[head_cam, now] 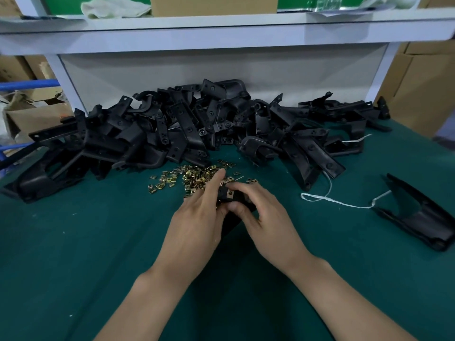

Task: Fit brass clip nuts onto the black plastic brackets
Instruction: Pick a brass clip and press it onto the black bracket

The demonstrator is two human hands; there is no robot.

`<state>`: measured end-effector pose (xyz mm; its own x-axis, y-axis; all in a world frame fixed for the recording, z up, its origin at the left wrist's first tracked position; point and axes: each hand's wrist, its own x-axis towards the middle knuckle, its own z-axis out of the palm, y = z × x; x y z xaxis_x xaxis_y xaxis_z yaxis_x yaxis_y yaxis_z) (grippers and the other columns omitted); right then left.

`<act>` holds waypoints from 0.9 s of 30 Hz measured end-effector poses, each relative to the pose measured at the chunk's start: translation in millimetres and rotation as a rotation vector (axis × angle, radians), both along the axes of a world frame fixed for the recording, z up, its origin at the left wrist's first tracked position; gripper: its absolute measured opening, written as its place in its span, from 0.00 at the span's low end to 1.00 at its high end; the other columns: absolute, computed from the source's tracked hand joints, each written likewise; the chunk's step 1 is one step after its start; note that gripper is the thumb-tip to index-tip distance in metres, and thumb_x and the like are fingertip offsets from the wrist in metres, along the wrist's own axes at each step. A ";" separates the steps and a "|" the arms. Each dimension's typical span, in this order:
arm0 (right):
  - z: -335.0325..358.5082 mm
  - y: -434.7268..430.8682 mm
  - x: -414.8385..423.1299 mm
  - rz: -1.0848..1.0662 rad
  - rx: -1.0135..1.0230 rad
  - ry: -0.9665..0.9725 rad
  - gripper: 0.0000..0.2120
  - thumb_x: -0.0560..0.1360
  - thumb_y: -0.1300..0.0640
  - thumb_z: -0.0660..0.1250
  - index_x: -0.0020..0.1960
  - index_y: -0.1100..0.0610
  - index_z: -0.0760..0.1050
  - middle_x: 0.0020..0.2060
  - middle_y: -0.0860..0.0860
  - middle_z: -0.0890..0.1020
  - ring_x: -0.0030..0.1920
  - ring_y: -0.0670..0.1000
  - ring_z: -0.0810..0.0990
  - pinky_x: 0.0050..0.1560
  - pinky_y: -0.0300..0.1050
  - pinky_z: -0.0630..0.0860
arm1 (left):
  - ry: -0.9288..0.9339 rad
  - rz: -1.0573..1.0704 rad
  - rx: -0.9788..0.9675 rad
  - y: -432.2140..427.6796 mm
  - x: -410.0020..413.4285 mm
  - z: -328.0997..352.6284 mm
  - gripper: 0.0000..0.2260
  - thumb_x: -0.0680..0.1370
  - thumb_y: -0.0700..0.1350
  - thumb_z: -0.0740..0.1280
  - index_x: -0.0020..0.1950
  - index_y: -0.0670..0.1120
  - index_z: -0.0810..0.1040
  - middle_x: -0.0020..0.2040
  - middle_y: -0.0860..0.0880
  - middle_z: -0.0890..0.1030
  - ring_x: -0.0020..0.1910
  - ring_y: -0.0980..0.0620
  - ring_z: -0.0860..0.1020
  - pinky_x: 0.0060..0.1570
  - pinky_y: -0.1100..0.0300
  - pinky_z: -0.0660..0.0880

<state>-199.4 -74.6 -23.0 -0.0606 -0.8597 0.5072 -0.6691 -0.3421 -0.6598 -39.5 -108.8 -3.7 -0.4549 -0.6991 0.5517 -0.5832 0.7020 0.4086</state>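
The left grip and the right grip both close round one held bracket, fingers curled over it and thumbs pressed to its near side. The left index finger alone stretches forward. Between the fingertips a single brass clip nut sits on the bracket's upper end. Most of the bracket is hidden under the hands, so its shape cannot be told.

Just beyond the left grip, touching its fingers, lies the loose heap of clip nuts on the green tabletop. Farther off, behind the heap, the pile of black brackets spreads to both sides. Its left end is cut by the picture's edge.

To the right of the right grip, well apart, a lone bracket lies with a white string running up to it.

Above and beyond both grips a shelf carries a cardboard box, cut off at the top, with its contents hidden, and a pale cloth beside it. Far to the left stands an open carton. What it holds is hard to make out, and the marks on the boxes behind it are too blurred to read.
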 end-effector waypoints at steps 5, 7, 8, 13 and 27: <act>-1.6 -4.8 -5.0 -0.150 -0.013 0.007 0.13 0.83 0.50 0.64 0.67 0.48 0.75 0.57 0.42 0.78 0.57 0.43 0.72 0.62 0.48 0.71 | -0.131 0.082 -0.025 1.6 -0.9 3.4 0.30 0.81 0.50 0.64 0.80 0.44 0.58 0.55 0.49 0.83 0.52 0.48 0.81 0.50 0.54 0.77; -0.9 -5.4 -11.1 -0.243 -0.034 0.042 0.14 0.82 0.51 0.64 0.67 0.50 0.75 0.56 0.44 0.78 0.56 0.45 0.71 0.61 0.49 0.71 | -0.160 0.082 -0.020 3.2 -1.3 1.1 0.29 0.81 0.53 0.64 0.79 0.45 0.61 0.56 0.49 0.83 0.54 0.48 0.81 0.53 0.52 0.77; -0.2 -5.4 -14.2 -0.278 -0.034 0.060 0.14 0.82 0.52 0.65 0.67 0.50 0.76 0.56 0.45 0.77 0.56 0.46 0.70 0.61 0.49 0.71 | -0.204 0.087 -0.025 3.5 -1.8 -0.8 0.29 0.80 0.54 0.65 0.78 0.45 0.63 0.56 0.49 0.83 0.54 0.47 0.81 0.54 0.52 0.77; 3.8 -2.9 -22.6 -0.312 -0.030 0.161 0.15 0.80 0.53 0.68 0.65 0.53 0.77 0.56 0.49 0.77 0.55 0.51 0.74 0.59 0.54 0.73 | -0.397 0.113 -0.085 -0.7 -4.8 -10.1 0.21 0.76 0.57 0.67 0.64 0.46 0.80 0.46 0.50 0.84 0.47 0.46 0.81 0.50 0.51 0.75; 6.5 -4.3 -31.3 -0.436 -0.072 -0.039 0.14 0.81 0.57 0.69 0.65 0.55 0.76 0.56 0.47 0.74 0.53 0.49 0.78 0.55 0.45 0.75 | 0.279 -0.104 0.295 2.3 1.4 -4.0 0.23 0.79 0.69 0.55 0.72 0.66 0.67 0.55 0.62 0.81 0.46 0.61 0.79 0.43 0.67 0.72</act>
<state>-230.7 -78.8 -16.5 -0.4302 -0.7121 0.5547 -0.7359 -0.0792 -0.6724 -38.1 -106.6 -7.7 -0.3927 -0.8040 0.4465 -0.3537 0.5802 0.7336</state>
